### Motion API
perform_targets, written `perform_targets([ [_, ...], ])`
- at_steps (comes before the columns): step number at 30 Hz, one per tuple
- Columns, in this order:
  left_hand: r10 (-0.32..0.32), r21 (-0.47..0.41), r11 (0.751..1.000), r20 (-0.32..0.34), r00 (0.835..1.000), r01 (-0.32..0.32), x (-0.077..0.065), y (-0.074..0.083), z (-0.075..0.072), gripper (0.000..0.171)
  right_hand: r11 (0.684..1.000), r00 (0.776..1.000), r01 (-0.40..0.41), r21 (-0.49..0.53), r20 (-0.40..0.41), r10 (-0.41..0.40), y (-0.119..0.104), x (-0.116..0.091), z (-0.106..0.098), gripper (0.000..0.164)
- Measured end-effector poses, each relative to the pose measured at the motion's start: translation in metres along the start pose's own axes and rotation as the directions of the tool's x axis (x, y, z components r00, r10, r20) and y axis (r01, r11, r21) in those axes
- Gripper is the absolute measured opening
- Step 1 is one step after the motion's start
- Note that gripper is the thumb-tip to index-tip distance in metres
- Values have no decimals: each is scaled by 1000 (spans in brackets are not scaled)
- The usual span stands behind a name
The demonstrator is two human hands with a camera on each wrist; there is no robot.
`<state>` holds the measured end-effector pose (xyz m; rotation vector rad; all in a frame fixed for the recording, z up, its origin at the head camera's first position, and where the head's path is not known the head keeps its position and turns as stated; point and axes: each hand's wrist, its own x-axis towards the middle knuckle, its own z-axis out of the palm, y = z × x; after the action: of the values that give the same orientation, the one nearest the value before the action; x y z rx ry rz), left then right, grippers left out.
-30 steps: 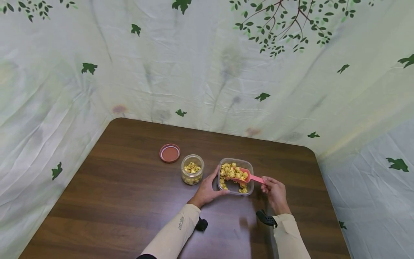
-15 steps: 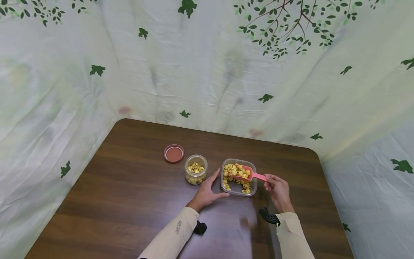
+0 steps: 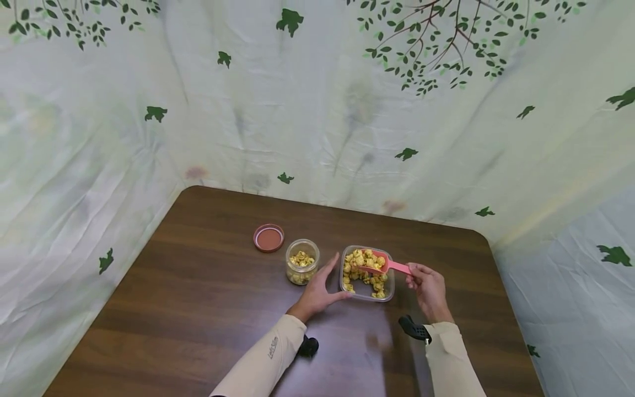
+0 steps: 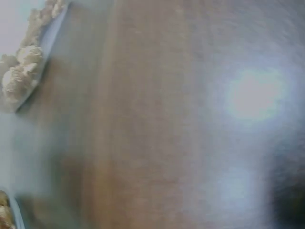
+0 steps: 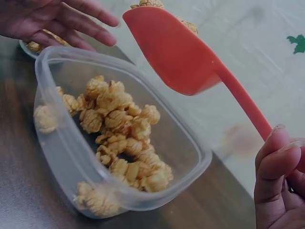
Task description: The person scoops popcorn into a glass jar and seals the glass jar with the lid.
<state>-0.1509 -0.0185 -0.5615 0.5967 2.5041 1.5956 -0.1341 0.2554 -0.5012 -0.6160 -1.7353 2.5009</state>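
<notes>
My right hand (image 3: 429,289) pinches the handle of a coral-red scoop (image 3: 397,267) loaded with popcorn. In the right wrist view the scoop (image 5: 181,59) is lifted above a clear plastic container (image 5: 167,129), with popcorn (image 5: 126,126) lying in it. My left hand (image 3: 317,295) spreads its thumb and straight fingers beside the container (image 3: 354,298); in the head view I cannot tell whether the thumb touches it. A clear jar (image 3: 300,278), partly filled with popcorn, stands just left of the container. The left wrist view is hazy, with popcorn (image 4: 26,64) at its left edge.
A reddish-brown round lid (image 3: 269,238) lies behind and left of the jar. Everything stands on a dark wooden table (image 3: 198,286) with rounded far corners. A pale leaf-printed cloth (image 3: 317,110) hangs behind and along the sides.
The loaded scoop has risen a little relative to the container. My left hand has drawn slightly away from the container's left side. The whole head view has shifted slightly.
</notes>
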Motion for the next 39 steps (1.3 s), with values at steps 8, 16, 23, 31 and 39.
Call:
perform_targets([
  [8, 7, -17, 1000, -3, 1000, -7, 6, 12, -9, 100, 1000, 999, -22, 9, -30, 22, -13, 3, 7, 26],
  [16, 49, -56, 997, 15, 999, -48, 9, 29, -17, 98, 999, 999, -29, 20, -30, 30, -26, 4, 9, 28],
  [23, 120, -40, 992, 13, 993, -119, 16, 45, -31, 99, 998, 999, -35, 54, -19, 36, -35, 6, 16, 27],
  [31, 173, -35, 984, -23, 985, -173, 24, 58, -58, 100, 998, 1000, -20, 61, -15, 21, -43, 6, 24, 27],
  [39, 195, 4, 981, -79, 978, -195, 27, 57, -88, 101, 998, 1000, -21, 57, -10, 21, -45, 8, 33, 29],
])
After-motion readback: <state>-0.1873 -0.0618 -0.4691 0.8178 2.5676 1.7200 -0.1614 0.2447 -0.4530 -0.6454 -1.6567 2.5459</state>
